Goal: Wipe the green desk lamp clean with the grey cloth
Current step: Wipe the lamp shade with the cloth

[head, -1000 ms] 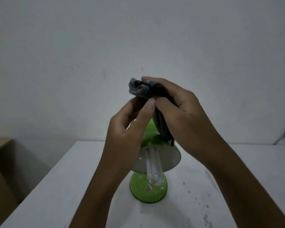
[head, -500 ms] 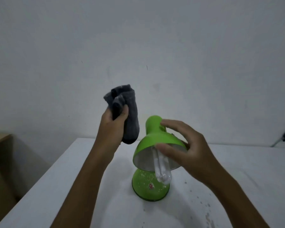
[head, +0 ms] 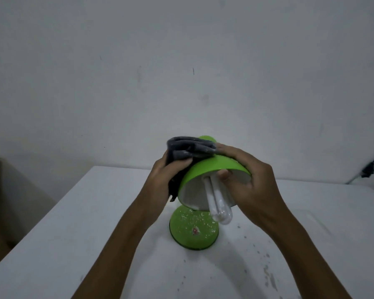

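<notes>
Wiping under way: shade in hand, base untouched.
Our left hand [head: 160, 182] presses the bunched grey cloth [head: 188, 148] on the shade's 10 o'clock side; our right hand [head: 249, 182] grips the green desk lamp [head: 205, 171] by its rim. We judge the speckled base [head: 193, 230], at 6 o'clock, still needs wiping.

Grey cloth [head: 190, 148] on green lamp [head: 212, 171]

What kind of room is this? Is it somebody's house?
Probably a plain room in a home or small office, though I can't be sure. A green desk lamp stands on a white table against a bare white wall, and a black plug and cable show at the far right.
</notes>
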### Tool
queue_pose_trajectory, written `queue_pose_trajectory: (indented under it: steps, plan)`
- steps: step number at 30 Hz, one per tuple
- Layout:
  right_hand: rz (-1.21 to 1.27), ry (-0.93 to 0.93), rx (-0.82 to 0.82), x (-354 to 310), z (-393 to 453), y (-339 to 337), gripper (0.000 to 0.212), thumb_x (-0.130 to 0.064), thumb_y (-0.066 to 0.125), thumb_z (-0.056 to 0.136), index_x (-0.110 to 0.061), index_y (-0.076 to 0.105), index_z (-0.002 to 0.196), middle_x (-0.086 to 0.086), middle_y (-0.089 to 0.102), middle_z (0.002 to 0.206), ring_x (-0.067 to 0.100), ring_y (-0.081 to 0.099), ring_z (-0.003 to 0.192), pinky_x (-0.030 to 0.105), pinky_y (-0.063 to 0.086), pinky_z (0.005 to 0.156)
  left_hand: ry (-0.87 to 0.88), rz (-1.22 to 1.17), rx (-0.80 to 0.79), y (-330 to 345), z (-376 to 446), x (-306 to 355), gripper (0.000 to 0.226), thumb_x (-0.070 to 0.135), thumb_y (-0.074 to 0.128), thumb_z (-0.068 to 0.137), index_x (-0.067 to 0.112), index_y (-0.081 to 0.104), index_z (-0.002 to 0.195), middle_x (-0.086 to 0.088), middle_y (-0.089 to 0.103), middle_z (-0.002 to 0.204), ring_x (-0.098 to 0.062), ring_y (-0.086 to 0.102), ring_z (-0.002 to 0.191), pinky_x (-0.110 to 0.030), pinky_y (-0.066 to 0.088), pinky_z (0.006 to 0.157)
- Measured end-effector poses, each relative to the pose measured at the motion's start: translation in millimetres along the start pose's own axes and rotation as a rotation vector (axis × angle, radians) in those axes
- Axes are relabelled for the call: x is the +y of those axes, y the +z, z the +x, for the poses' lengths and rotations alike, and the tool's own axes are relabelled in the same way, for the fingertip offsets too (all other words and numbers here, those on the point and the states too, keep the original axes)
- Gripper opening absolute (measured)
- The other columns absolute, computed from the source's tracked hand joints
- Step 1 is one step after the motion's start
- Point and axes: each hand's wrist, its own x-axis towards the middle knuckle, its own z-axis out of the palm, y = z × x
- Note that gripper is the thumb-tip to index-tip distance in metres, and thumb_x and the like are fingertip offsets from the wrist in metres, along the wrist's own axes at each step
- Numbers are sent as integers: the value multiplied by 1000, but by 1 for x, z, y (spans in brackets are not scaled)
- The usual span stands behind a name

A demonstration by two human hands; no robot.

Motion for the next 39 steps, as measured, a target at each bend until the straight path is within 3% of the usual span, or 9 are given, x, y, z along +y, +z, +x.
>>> queue_pose_trajectory:
  steps: [3,8,11,14,17,20,24,32,39]
  plan:
    - [-37,9,18,0,2,0,54,-55,59,81,-21,69,121,-11,68,126,-4,58,121,16,47,101,-78,-344,73,2,-12,-12,27,18,56,85,16,80,98,-5,76,107,-16,69,103,-27,55,87]
    - [-28,29,30,0,5,-4,54,-53,57,82,-18,70,121,-11,70,122,-1,62,117,24,51,100,42,-56,136,6,-16,-13,26,27,59,87,19,71,109,1,73,102,-12,69,94,-25,56,70]
    - [-34,32,30,0,6,-3,54,-52,57,81,-18,70,121,-11,71,121,0,62,117,25,51,101,206,-92,204,9,-29,-30,34,28,64,82,14,69,112,-5,69,116,-17,64,109,-32,53,85]
    - [-43,28,34,0,8,-2,56,-53,56,81,-17,71,121,-11,71,120,0,62,117,22,50,101,206,-296,305,18,-43,-46,56,38,83,69,13,65,116,0,71,119,-15,63,117,-30,52,93]
    - [-56,48,29,-2,12,-5,55,-55,56,82,-18,72,120,-11,72,118,0,63,115,21,50,100,199,-468,358,27,-54,-61,54,46,88,62,26,75,110,4,72,119,-12,64,117,-27,53,93]
    - [-67,84,28,-5,18,-8,50,-55,56,85,-20,73,117,-10,73,114,1,64,113,23,50,99,129,-555,449,39,-65,-69,44,39,88,61,29,77,103,4,74,115,-14,66,114,-27,56,87]
    - [-63,116,40,-8,20,-7,49,-56,55,87,-21,73,117,-12,73,112,-1,64,111,16,49,95,-31,-533,569,44,-67,-68,24,9,52,93,23,67,106,7,76,101,-10,70,102,-23,56,78]
    - [-64,98,38,-13,21,7,40,-51,60,88,-23,73,113,-15,73,106,-4,65,105,5,46,87,-96,-596,595,44,-72,-60,52,30,58,80,22,59,131,-1,71,124,-17,67,114,-33,56,86]
    - [110,165,1,-15,5,8,45,-57,70,80,-29,72,114,-17,72,114,-2,63,111,21,50,95,-257,-278,579,25,-94,-68,24,28,52,100,28,63,121,5,76,112,-16,72,103,-36,56,83]
